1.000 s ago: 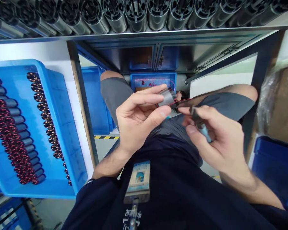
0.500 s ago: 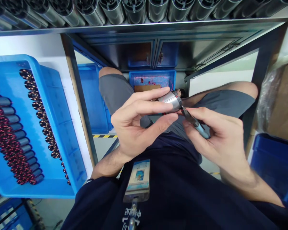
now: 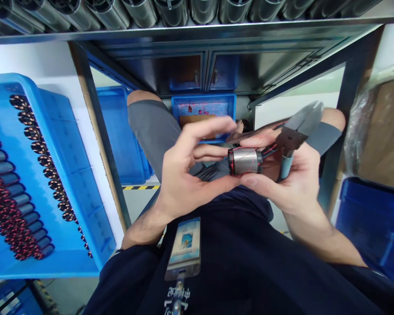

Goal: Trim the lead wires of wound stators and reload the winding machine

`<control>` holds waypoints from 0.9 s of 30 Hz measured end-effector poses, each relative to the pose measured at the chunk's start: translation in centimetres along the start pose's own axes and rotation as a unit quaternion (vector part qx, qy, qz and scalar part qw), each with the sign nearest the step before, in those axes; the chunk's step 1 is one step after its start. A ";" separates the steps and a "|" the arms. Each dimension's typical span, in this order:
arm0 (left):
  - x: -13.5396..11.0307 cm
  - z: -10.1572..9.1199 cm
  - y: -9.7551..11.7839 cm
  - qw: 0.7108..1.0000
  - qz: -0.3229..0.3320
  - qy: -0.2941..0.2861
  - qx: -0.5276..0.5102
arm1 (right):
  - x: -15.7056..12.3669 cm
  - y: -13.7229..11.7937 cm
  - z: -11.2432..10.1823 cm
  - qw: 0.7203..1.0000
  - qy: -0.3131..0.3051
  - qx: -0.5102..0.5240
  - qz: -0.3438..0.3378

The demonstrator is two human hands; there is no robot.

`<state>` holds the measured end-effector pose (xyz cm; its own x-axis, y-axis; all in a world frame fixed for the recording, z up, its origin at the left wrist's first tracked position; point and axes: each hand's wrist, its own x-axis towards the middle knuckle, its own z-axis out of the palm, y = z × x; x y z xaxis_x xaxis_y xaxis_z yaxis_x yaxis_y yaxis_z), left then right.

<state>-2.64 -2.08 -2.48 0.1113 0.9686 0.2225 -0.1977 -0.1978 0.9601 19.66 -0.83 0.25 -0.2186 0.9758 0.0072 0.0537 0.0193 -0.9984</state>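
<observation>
A silver motor stator with black ends and red wires lies level between my hands, above my lap. My left hand closes on its left end, thumb below and fingers behind, the index finger raised and blurred. My right hand touches the stator's right side with thumb and fingers. Cutting pliers with blue-grey grips are also held in that hand, their jaws pointing up and right, away from the stator. A dark sleeve with red wires comes out of the stator's right end.
At left, a blue bin holds rows of stators. Metal cylinders line the shelf above. A small blue tray with red scraps sits on the floor. A dark blue bin and a plastic-wrapped carton are at right.
The stator has turned level, its wires now pointing right. The pliers' jaws have swung from the stator's end to up and right, and my right hand has come onto the stator.
</observation>
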 end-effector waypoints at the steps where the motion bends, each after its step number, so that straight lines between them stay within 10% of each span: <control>1: -0.1 -0.1 0.3 0.999 -0.034 -0.024 -0.010 | 0.0 0.1 -0.1 1.000 0.003 -0.004 -0.007; 27: -0.5 3.8 -0.7 0.978 -0.134 0.041 -0.156 | 0.9 1.1 1.9 0.983 0.105 0.044 -0.147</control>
<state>1.18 -2.98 -2.62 0.1238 0.9907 -0.0560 -0.4611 0.1074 0.8808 17.70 -0.32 -0.98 -0.0057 0.9546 0.2978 -0.0682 0.2967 -0.9525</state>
